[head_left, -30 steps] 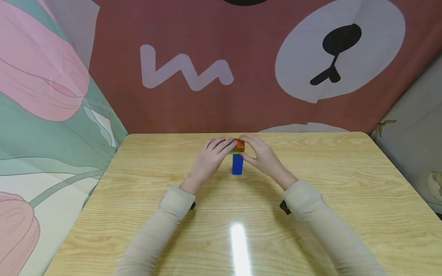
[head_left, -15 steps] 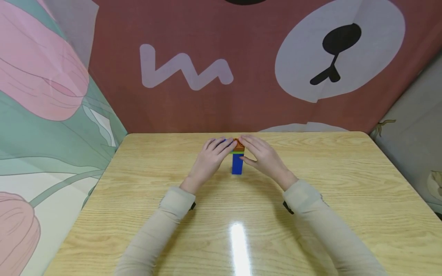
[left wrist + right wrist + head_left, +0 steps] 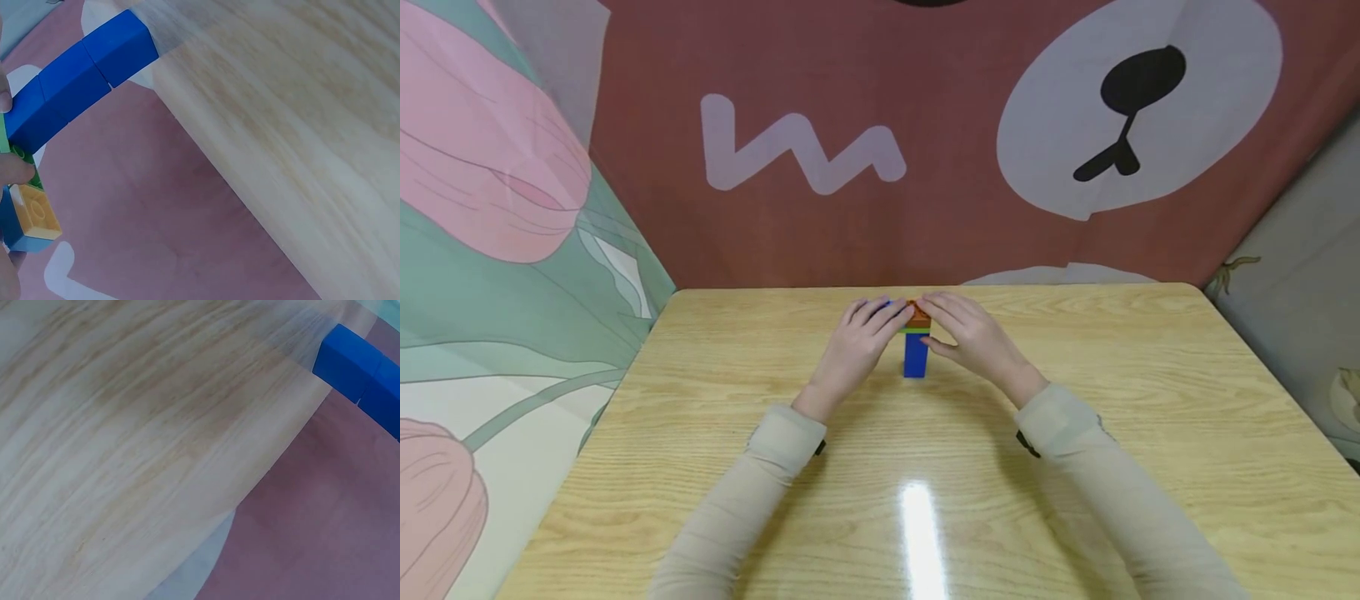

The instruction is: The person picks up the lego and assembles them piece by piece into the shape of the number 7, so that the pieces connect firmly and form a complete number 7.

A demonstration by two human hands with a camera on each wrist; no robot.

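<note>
Hands, left point(image 3: 857, 337) and right point(image 3: 973, 337), pinch the block tower point(image 3: 915, 354) top between them.

Two hands point(image 3: 917, 337), one brick tower point(image 3: 915, 357), one wooden table point(image 3: 1150, 417), one bear-print backdrop point(image 3: 925, 125).

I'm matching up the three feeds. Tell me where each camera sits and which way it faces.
Head: above, looking forward and down at the table; both sleeves, left hand and right hand meet at the block tower.
Left wrist: beside the tower, facing along it; fingers show at the left edge.
Right wrist: low over the tabletop, facing the blue blocks; no hand shows.
All three share the blue blocks.
</note>
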